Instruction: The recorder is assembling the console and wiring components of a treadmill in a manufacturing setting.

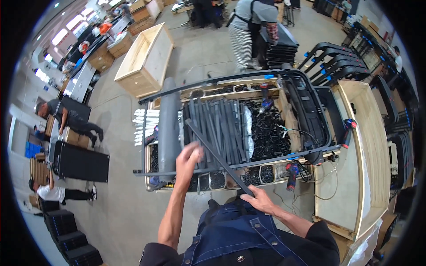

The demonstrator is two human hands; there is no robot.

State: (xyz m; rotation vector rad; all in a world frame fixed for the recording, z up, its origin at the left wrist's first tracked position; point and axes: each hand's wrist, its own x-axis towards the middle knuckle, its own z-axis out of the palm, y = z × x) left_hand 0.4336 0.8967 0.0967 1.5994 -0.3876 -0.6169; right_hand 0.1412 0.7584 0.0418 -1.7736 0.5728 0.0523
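My right hand (261,200) is closed round the near end of a long, flat dark-grey strip (220,160). The strip slants up and to the left over a black metal frame (204,170). Close to the strip's left side, my left hand (188,158) is raised over the frame's near rail, its fingers smeared by motion. Beneath the strip's far end, many similar grey strips (215,128) lie side by side in a wooden parts bench. A thick grey roll (168,128) lies beside them on the left, and small black parts (270,142) fill the section on the right.
Power drills lie around the bench: one at the back (265,98), one at the near edge (291,176), one at the right (349,132). Loose cables hang near the right corner. Wooden crates stand behind (146,57) and to the right (341,190). A person (253,31) works beyond.
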